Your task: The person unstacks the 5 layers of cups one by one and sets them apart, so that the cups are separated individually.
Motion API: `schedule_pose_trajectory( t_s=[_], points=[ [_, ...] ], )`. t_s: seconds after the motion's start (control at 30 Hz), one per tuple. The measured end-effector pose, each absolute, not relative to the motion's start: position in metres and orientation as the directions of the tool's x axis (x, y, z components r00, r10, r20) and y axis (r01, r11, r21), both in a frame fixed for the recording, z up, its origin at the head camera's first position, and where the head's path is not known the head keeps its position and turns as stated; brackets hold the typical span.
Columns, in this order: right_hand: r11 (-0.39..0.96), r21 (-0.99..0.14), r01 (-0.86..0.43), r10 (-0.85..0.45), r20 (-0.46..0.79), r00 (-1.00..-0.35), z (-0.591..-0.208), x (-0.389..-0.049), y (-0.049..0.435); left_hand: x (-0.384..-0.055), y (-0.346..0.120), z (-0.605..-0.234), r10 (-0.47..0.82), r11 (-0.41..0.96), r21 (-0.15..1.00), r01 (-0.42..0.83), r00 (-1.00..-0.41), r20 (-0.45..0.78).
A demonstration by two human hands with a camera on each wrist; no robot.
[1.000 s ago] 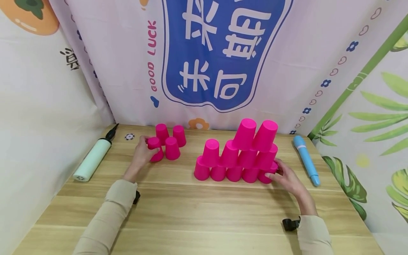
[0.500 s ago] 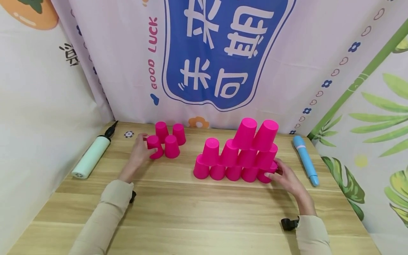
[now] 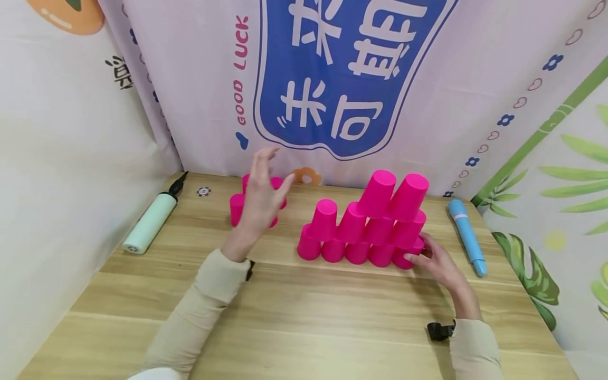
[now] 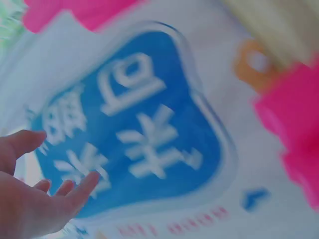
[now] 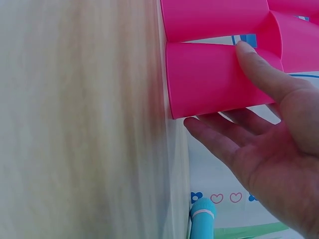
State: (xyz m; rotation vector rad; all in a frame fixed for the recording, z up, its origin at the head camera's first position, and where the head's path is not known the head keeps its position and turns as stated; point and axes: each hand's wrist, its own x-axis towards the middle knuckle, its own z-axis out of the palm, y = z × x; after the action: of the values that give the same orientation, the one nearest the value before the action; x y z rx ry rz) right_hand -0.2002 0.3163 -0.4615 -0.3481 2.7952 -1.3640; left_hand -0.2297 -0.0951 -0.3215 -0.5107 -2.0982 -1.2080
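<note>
My left hand (image 3: 260, 198) is raised over the loose group of pink cups (image 3: 236, 208) at the back left, fingers spread and holding nothing. It partly covers that group. In the left wrist view the same hand (image 4: 45, 196) shows thumb and fingers apart. To the right, upside-down pink cups form a stepped stack (image 3: 351, 224) of three rows, with two cups on top. My right hand (image 3: 437, 261) holds the bottom row's right-end cup (image 5: 214, 79), its thumb on the front and its fingers along the outer side.
A mint-green hand pump (image 3: 151, 221) with a black nozzle lies at the table's left, and a poker chip (image 3: 203, 191) lies near it. On the right lies a blue tube-shaped object (image 3: 467, 237). A printed cloth (image 3: 199, 95) hangs behind the wooden table (image 3: 332, 316).
My left hand has let go of the front-left loose cup, risen and moved right. That cup stays standing. My right hand keeps its place on the end cup. The head view has shifted slightly.
</note>
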Motion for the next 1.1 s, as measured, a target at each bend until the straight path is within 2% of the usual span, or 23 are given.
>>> schedule_pose_trajectory(
  t_s=[0.07,0.13,0.3,0.43,0.73,1.1],
  points=[
    [0.596,-0.778,-0.198,-0.201,0.095,-0.975,-0.462,-0.2,0.317,-0.23,-0.073,-0.313,0.048,0.447,0.596,0.667,-0.683,0.729],
    [0.594,-0.778,-0.203,-0.202,0.1,-0.974,-0.463,-0.199,0.318,-0.231,-0.052,-0.309,0.108,0.395,0.598,0.697,-0.682,0.723],
    [0.57,-0.791,-0.223,-0.216,0.118,-0.969,-0.465,-0.196,0.318,-0.237,-0.008,-0.31,0.264,0.302,0.688,0.66,-0.752,0.605],
    [0.565,-0.792,-0.233,-0.218,0.129,-0.967,-0.465,-0.196,0.318,-0.242,0.014,-0.316,0.345,0.296,0.738,0.607,-0.788,0.51],
    [0.587,-0.775,-0.235,-0.217,0.129,-0.968,-0.467,-0.204,0.322,-0.249,0.033,-0.325,0.388,0.327,0.757,0.566,-0.811,0.439],
    [0.572,-0.782,-0.246,-0.23,0.134,-0.964,-0.467,-0.208,0.323,-0.254,0.041,-0.329,0.422,0.308,0.765,0.565,-0.802,0.423]
  ],
)
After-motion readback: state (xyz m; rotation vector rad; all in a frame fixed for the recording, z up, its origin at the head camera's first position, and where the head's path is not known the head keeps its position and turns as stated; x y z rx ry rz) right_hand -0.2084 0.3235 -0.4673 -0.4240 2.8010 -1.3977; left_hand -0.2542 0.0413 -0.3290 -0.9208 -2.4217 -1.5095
